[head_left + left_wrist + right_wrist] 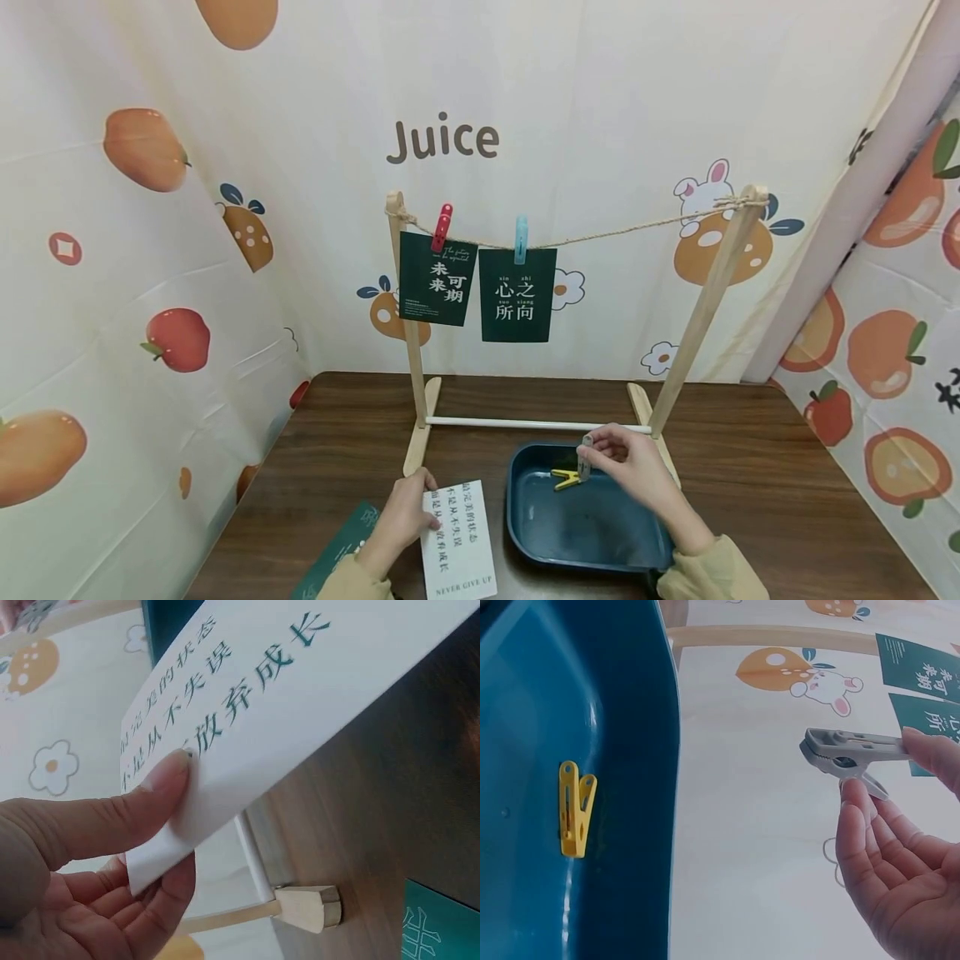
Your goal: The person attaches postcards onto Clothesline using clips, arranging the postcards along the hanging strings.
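My left hand (405,517) pinches a white card (459,542) with dark printed characters, thumb on its face and fingers behind, near one corner. Between thumb and fingertips, my right hand (633,462) holds a grey clothespin (855,754) over the far side of the blue basin (585,562). A yellow clothespin (574,810) lies inside that basin. Behind, two dark green cards hang from a twine line (622,232): the left card (437,283) under a red clothespin (442,227), the right card (517,300) under a light blue clothespin (521,239).
Wooden posts (705,312) on feet, joined by a white rod (525,423), carry the twine at the back of the brown table (780,500). Another green card (341,550) lies left of my left hand. A fruit-printed curtain (600,100) hangs behind the table.
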Available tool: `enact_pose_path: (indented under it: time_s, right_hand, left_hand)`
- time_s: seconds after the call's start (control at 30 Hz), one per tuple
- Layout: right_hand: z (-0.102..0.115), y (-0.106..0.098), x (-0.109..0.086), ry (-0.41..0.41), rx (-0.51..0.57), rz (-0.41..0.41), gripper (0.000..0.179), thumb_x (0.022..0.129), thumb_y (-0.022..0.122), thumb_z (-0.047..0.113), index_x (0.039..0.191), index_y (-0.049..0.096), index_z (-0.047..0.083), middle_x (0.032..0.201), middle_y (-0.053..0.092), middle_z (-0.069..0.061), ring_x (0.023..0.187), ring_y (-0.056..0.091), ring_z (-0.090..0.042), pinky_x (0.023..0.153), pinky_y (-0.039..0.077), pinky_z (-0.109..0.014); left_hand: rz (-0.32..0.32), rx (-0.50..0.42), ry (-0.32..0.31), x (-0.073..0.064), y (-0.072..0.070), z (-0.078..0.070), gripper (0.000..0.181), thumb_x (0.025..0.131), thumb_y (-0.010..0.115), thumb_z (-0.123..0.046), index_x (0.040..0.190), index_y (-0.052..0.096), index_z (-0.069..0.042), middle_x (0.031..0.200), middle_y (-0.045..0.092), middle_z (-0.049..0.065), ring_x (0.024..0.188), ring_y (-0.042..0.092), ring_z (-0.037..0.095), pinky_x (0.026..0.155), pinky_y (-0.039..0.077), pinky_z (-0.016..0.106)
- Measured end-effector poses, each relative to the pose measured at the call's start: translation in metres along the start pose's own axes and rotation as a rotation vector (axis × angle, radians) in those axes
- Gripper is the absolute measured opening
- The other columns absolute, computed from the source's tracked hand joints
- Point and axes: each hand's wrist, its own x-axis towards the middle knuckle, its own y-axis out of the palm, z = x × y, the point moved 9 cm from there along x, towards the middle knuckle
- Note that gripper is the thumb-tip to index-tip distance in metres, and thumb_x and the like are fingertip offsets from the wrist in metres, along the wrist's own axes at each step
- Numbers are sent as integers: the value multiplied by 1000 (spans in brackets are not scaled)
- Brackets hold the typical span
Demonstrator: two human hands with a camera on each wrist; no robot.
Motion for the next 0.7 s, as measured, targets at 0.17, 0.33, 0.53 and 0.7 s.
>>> enact_pose_path:
  time_s: [0.17,0.33,0.53,0.7]
  right_hand:
    - [5,-6,0,-36,7,-8,19,77,69,14,88,61,1,77,61,-3,64,56,-7,56,47,-23]
    - [6,-12,1,-23,-7,-8,21,77,69,17,89,62,2,78,61,-2,65,56,-8,57,48,-23]
    - [17,-19,1,-30,-31,-7,19,77,69,12,90,61,1,77,61,-2,65,56,-8,57,48,-23]
    - [43,-27,0,-48,-73,0,15,78,66,4,90,60,-3,76,60,-6,64,55,-11,58,48,-24]
  left_hand:
    - [-47,-46,6,-2,-9,-3,38,50,80,6,76,54,-2,68,53,1,63,48,12,55,42,25]
    - [-60,-126,9,-5,-13,-5,30,55,79,4,77,58,0,68,58,2,59,50,9,50,41,22]
    - [-76,-239,43,-7,-18,-10,22,59,77,5,75,62,2,66,62,5,55,54,7,45,42,19]
    - [-149,-276,61,-9,-29,-15,18,61,77,2,75,65,3,64,62,5,55,54,5,47,44,18]
